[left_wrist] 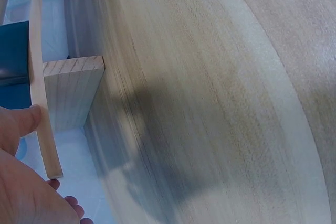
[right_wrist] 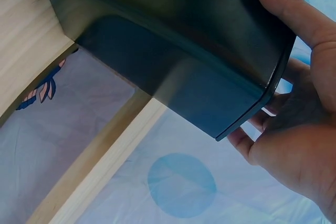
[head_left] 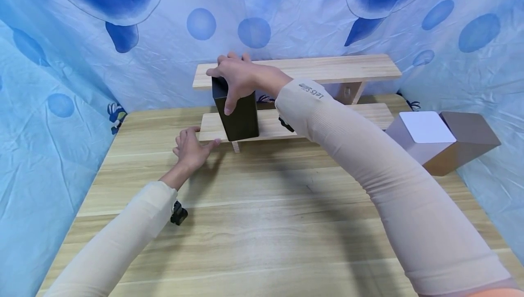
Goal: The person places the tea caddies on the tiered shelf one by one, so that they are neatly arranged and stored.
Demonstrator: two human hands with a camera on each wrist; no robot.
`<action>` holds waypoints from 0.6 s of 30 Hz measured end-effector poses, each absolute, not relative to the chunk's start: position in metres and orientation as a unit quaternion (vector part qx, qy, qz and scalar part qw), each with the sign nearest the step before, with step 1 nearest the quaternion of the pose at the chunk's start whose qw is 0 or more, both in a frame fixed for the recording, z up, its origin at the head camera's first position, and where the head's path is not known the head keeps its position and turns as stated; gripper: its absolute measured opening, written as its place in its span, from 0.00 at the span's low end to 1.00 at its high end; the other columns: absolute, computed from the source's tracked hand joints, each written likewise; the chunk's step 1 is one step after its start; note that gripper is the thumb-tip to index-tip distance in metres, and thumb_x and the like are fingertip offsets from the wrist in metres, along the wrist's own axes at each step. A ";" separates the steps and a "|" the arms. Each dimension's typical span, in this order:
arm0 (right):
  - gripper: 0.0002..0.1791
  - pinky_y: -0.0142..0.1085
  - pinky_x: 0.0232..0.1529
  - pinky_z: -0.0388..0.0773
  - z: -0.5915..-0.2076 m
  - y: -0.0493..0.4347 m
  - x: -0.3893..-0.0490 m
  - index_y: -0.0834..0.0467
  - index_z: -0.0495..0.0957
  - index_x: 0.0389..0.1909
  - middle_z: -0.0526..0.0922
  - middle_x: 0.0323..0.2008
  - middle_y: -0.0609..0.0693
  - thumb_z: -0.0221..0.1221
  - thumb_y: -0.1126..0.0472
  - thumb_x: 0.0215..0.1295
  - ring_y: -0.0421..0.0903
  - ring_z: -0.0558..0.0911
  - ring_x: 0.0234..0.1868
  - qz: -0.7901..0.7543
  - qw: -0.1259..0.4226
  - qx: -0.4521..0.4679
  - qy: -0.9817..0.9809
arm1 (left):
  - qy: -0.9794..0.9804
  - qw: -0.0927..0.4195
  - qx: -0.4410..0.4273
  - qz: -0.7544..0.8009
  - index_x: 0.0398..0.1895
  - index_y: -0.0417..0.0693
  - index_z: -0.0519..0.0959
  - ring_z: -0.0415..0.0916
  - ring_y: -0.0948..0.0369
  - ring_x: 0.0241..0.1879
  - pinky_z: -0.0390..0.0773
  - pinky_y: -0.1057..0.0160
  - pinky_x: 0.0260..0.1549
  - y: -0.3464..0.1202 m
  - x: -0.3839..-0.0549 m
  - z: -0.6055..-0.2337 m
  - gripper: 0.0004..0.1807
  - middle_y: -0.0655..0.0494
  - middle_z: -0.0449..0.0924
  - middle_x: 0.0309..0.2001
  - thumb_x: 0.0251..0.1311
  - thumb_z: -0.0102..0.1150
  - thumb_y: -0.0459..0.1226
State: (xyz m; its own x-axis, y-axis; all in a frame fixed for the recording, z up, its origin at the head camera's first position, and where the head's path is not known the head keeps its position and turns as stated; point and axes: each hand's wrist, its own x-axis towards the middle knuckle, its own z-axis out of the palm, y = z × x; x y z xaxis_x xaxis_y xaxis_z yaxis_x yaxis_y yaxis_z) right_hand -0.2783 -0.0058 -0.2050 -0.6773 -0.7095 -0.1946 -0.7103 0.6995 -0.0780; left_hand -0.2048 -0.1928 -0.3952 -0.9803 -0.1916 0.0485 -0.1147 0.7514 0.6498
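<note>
A two-tier wooden shelf (head_left: pixel 327 123) stands at the back of the table. On the left part of its lower board is a tall black box (head_left: pixel 242 117), its top reaching up in front of the upper board. My right hand (head_left: pixel 239 76) grips the box from above, thumb on the near side and fingers spread over the far top edge. In the right wrist view, the black box (right_wrist: pixel 173 72) touches the lower board at its bottom. My left hand (head_left: pixel 191 149) pinches the left end of the lower board (left_wrist: pixel 46 150), with the thumb on top and fingertips showing beneath it.
A white box (head_left: pixel 425 128) and a brown box (head_left: pixel 471 140) stand side by side at the table's right. Blue curtain (head_left: pixel 254 6) with cartoon prints hangs behind and at both sides. The wooden table (head_left: pixel 254 224) extends in front of the shelf.
</note>
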 end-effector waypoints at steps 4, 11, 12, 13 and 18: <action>0.58 0.52 0.62 0.48 -0.206 -0.006 -0.279 0.42 0.47 0.76 0.54 0.70 0.53 0.70 0.38 0.47 0.52 0.54 0.65 0.006 0.112 -0.382 0.917 | -0.934 0.057 0.081 -0.342 0.66 0.36 0.60 0.51 0.42 0.61 0.48 0.41 0.54 -0.193 -0.204 -0.395 0.42 0.36 0.57 0.63 0.57 0.64 0.53; 0.58 0.52 0.61 0.49 -0.206 -0.007 -0.280 0.43 0.46 0.76 0.55 0.69 0.54 0.69 0.37 0.49 0.52 0.55 0.63 0.017 0.114 -0.384 0.916 | -0.934 0.063 0.080 -0.342 0.65 0.36 0.61 0.51 0.43 0.61 0.49 0.41 0.54 -0.193 -0.205 -0.396 0.42 0.36 0.57 0.63 0.57 0.65 0.52; 0.58 0.51 0.60 0.49 -0.206 -0.007 -0.280 0.43 0.46 0.76 0.54 0.69 0.54 0.69 0.37 0.49 0.52 0.55 0.63 0.018 0.114 -0.384 0.916 | -0.934 0.063 0.080 -0.343 0.66 0.36 0.61 0.51 0.43 0.61 0.49 0.41 0.54 -0.193 -0.205 -0.396 0.42 0.36 0.57 0.63 0.57 0.65 0.52; 0.58 0.51 0.60 0.49 -0.206 -0.007 -0.280 0.43 0.45 0.76 0.54 0.69 0.54 0.68 0.36 0.49 0.52 0.55 0.63 0.019 0.115 -0.384 0.916 | -0.934 0.063 0.080 -0.344 0.66 0.36 0.61 0.50 0.43 0.61 0.48 0.41 0.54 -0.194 -0.205 -0.396 0.42 0.36 0.57 0.63 0.57 0.65 0.52; 0.58 0.51 0.60 0.49 -0.206 -0.007 -0.280 0.43 0.45 0.76 0.55 0.68 0.53 0.68 0.36 0.49 0.52 0.55 0.62 0.021 0.117 -0.384 0.916 | -0.934 0.061 0.079 -0.344 0.66 0.36 0.61 0.50 0.43 0.62 0.49 0.41 0.54 -0.194 -0.205 -0.396 0.42 0.36 0.57 0.63 0.57 0.65 0.52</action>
